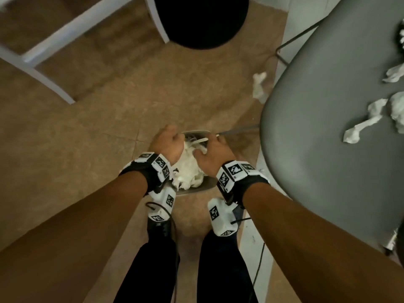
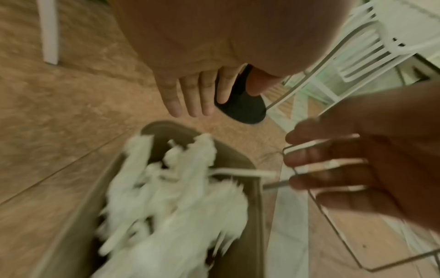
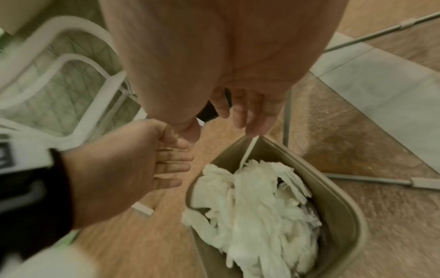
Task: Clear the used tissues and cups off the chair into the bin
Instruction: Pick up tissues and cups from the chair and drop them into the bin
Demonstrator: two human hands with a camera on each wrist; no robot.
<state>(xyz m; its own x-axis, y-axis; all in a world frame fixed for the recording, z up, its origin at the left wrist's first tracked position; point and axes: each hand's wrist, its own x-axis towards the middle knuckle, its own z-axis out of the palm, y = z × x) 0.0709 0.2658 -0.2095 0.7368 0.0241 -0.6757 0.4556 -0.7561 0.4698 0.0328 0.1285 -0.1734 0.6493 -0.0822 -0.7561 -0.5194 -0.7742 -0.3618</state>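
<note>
A beige bin [image 1: 196, 190] stands on the floor between my wrists, heaped with white crumpled tissues [image 1: 188, 167]. My left hand [image 1: 168, 142] hovers over its left side, fingers [image 2: 190, 97] straight and holding nothing. Over the far right of the bin is my right hand [image 1: 215, 153]; in the right wrist view its fingers [image 3: 245, 111] point down, relaxed. A thin white stick [image 3: 248, 150] leans on the bin rim [image 3: 345, 203] just below them; contact is unclear. The grey chair seat [image 1: 328, 127] on the right carries a twisted tissue [image 1: 363, 124] and two more tissues [image 1: 395, 73] near its right edge.
One stray tissue [image 1: 259, 86] lies on the brown floor beside the chair. A black round stool [image 1: 201, 20] and a white frame [image 1: 65, 33] stand ahead. Thin metal chair legs [image 3: 287, 116] pass close to the bin. My legs [image 1: 153, 270] are just behind it.
</note>
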